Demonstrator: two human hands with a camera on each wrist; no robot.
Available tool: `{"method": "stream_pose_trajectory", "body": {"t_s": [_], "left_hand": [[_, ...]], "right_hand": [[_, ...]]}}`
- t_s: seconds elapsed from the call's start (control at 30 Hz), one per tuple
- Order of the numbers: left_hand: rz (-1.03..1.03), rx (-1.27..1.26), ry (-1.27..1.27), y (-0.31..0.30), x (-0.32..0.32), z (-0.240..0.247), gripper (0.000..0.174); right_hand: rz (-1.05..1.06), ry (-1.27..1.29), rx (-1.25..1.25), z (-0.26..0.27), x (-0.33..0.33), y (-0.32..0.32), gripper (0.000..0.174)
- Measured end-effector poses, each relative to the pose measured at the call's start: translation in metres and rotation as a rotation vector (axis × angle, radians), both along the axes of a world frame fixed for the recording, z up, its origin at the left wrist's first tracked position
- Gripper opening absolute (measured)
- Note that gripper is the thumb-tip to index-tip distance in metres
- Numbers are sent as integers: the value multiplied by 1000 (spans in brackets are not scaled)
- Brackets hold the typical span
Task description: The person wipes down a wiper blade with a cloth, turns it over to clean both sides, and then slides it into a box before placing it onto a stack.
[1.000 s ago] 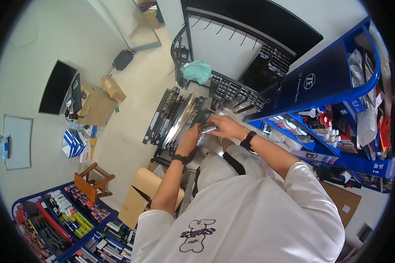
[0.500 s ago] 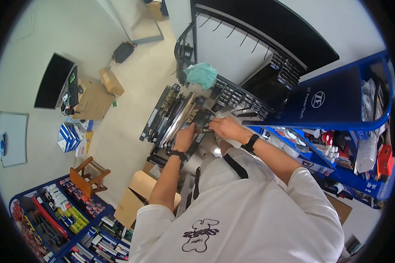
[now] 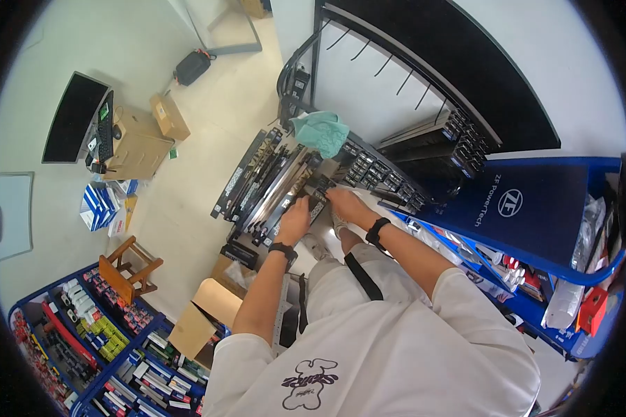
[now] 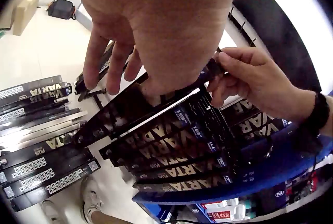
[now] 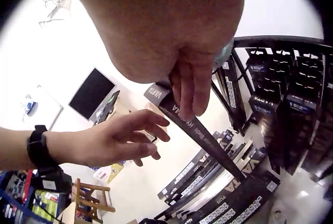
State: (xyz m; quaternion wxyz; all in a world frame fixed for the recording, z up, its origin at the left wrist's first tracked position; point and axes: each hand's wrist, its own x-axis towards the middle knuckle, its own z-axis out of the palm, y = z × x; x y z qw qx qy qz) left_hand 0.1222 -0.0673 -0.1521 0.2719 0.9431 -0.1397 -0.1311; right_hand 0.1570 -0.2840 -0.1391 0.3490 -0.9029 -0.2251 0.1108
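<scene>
My right hand [image 5: 192, 86] pinches the upper end of a long, flat black wiper blade box [image 5: 200, 135] with VARTA printed on its end. The box slants downward from those fingers in the right wrist view. In the left wrist view, the right hand [image 4: 255, 78] holds the box by its end flap. My left hand [image 5: 117, 141] hovers beside the box with its fingers loosely spread and nothing in them. Further down stands a stack of similar VARTA boxes [image 3: 250, 181] on the floor. More such boxes [image 4: 171, 146] hang in a row on the rack.
A black display rack with bare hooks [image 3: 389, 62] stands ahead, a teal cloth [image 3: 321, 132] draped on its corner. To the right is a blue ZF shelf [image 3: 528, 201] full of goods. A wooden stool [image 3: 129, 267] and an opened cardboard box [image 3: 202, 313] are at the left.
Both hands were at the box's end a second ago; now the left hand is off it while the right still holds it. The head view has shifted toward the rack.
</scene>
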Motion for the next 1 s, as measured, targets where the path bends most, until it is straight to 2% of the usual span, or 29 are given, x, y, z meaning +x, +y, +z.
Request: {"method": "stream_pose_trajectory", "body": {"t_s": [0.17,0.3,0.4,0.47,0.67,0.77,0.87,1.0], "left_hand": [[-54,-51,78,-10,9,-8,36],[-24,-76,95,-15,13,-6,31],[-17,-83,79,-17,11,-5,29],[15,-50,168,-19,11,1,26],[69,-83,163,-17,-1,-5,23],[71,-16,246,-18,0,4,21],[81,-24,265,-18,-4,1,22],[106,-38,253,-17,-15,-2,24]], "right_hand": [[-133,176,-68,-23,27,-8,17],[-173,104,37,-28,42,-16,19],[-173,123,-81,-49,48,-20,19],[-313,172,-60,-52,48,-20,19],[-362,158,-218,-25,56,-9,22],[-369,154,-260,-33,58,-8,21],[-292,115,-239,-52,57,-18,19],[-315,77,-125,-46,63,-28,17]]}}
